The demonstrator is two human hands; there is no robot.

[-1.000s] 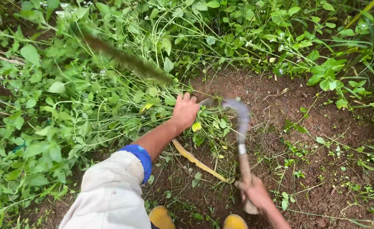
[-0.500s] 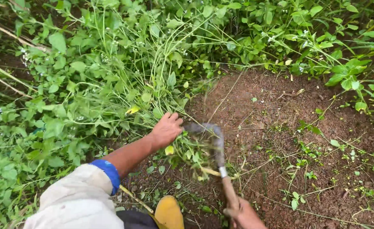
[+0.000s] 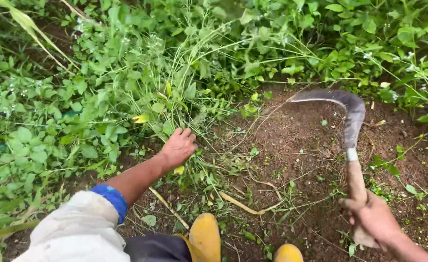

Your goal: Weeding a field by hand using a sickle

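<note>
Fingers [image 3: 187, 135] of left hand [image 3: 177, 148] gripping weed clump [image 3: 175, 92], right hand [image 3: 376, 218] gripping sickle [image 3: 351, 121]

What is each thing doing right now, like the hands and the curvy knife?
Left hand: closed around a bunch of grass stems.
Grass clump: gripped low, leaning over, rooted.
Right hand: closed on the wooden handle.
Sickle: raised off the soil, blade curving left.
Yellow boots: planted on bare soil.
</note>
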